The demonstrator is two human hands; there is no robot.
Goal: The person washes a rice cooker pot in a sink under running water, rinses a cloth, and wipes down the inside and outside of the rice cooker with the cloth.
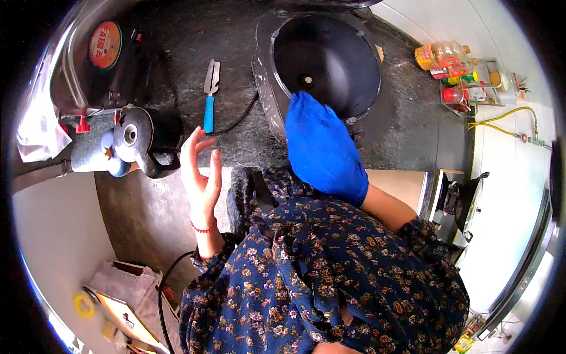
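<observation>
My left hand (pixel 202 177) is held open in the air near the counter's front edge, its fingers apart and holding nothing. Closest to it lies a peeler-like tool with a blue handle (pixel 209 115) and a metal blade. A blue cloth (pixel 321 147) wraps my right hand and hides its fingers. The cloth's tip touches the near left rim of a black appliance (pixel 271 97) with a deep, round, dark cavity. A small metal knob or stud (pixel 308 80) shows inside that cavity.
A black kettle-like pot (pixel 159 135) stands on the left, beside a dark container with a red round label (pixel 106 45). A black cable (pixel 242 118) runs to the appliance. At the right wall, a rack (pixel 484 88) holds several bottles. The dark counter (pixel 177 29) ends at my body.
</observation>
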